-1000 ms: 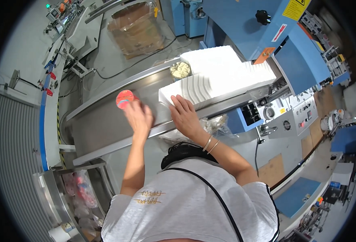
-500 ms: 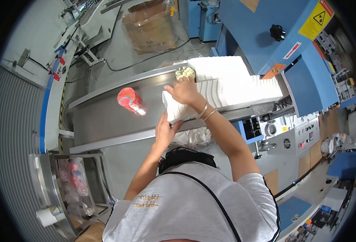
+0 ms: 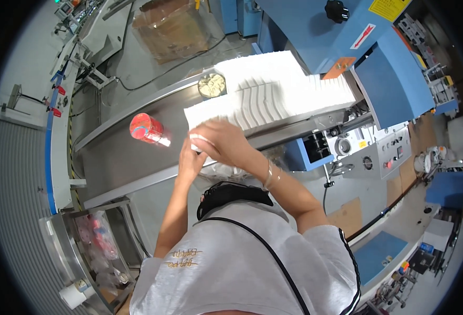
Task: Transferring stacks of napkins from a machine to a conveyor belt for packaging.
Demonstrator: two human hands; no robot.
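A long row of white, soft-looking folded stacks, like tissue or wipes, lies along a metal conveyor table. My left hand grips the near left end of the row, thumb against its front side, with white showing between thumb and fingers. Right over it is my right hand, smeared by motion, its fingers bent close to the left fingertips. A white strip shows at the right fingers; whether they hold it I cannot tell. Beyond the row's left end sits a round tub of small pale yellow pieces. A red cylindrical canister lies to the left.
The metal table has raised rails along both sides. A blue machine stands over the row's right end. At the back is a large cardboard box with a plastic liner; a metal cart holding plastic bags stands at the lower left.
My right hand has come away from the tub of yellow pieces, back toward me to beside my left hand. The left hand stays at the stack's end. The whole view has shifted slightly.
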